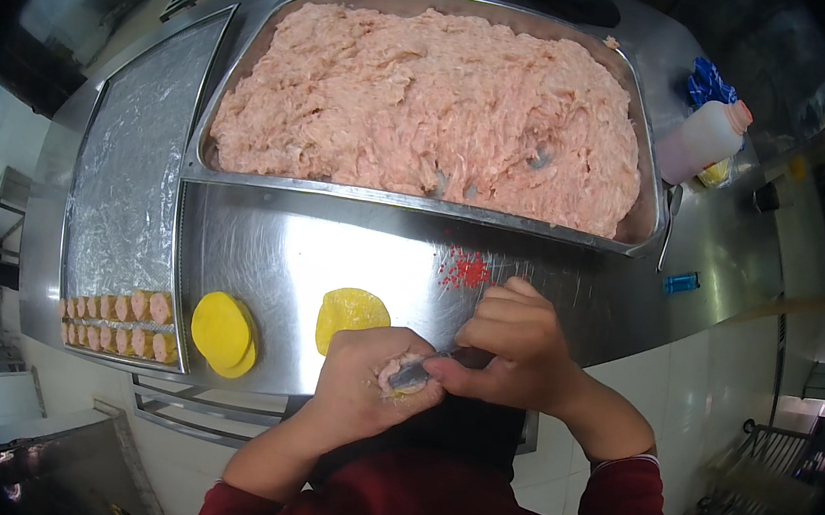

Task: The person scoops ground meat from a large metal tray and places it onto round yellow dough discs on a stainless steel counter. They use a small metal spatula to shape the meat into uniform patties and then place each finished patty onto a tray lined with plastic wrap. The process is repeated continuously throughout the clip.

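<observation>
My left hand is closed around a dumpling, its pink minced filling showing at the top between thumb and fingers. In my right hand is a small flat grey spatula, its blade pressed against that filling. Most of the dumpling's wrapper is hidden by my left hand. Just beyond my left hand lies a round yellow wrapper. Further left, overlapping yellow wrappers rest in a pile. A small scatter of red bits lies on the steel table beyond my right hand.
A deep steel pan full of pink minced meat spans the back. On the left, a film-lined tray holds rows of finished dumplings at its near end. A plastic bottle and a blue packet are at right.
</observation>
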Demonstrator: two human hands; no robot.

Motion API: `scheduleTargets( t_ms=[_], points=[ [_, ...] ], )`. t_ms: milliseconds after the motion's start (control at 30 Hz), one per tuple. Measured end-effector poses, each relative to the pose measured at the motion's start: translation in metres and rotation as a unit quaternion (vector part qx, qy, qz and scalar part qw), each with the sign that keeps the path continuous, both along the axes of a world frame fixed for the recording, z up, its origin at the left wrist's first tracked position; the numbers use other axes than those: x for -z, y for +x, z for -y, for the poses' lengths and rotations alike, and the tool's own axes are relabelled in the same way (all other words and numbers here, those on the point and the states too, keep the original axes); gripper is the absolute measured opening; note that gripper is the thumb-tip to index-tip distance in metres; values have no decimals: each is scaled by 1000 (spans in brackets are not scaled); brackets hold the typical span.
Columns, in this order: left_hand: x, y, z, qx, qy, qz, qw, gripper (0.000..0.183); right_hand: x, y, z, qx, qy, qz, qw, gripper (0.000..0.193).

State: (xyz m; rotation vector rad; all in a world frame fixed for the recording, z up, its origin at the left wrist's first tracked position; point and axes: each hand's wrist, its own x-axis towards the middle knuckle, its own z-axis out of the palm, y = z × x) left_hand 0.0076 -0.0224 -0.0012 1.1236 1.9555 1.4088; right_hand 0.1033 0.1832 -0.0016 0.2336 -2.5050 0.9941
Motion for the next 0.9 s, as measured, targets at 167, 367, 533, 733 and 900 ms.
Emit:
scheduleTargets(
  t_ms=[167,367,533,733,900],
  points=[
    [-1,3,2,-49,-37,50,997,24,2,5,-14,52,2,9,999,35],
    [10,-5,-7,-1,63,-18,998,33,-6,16,-19,55,-38,41,997,35],
    [16,2,-7,-31,108,225,968,25,-7,10,-12,15,-64,32,997,30],
    [13,10,5,-50,-25,141,988,16,2,-6,-1,-27,-5,27,999,28],
    [14,8,4,-56,-18,82,995,15,-5,2,-6,16,-20,14,1000,25]
  ],
)
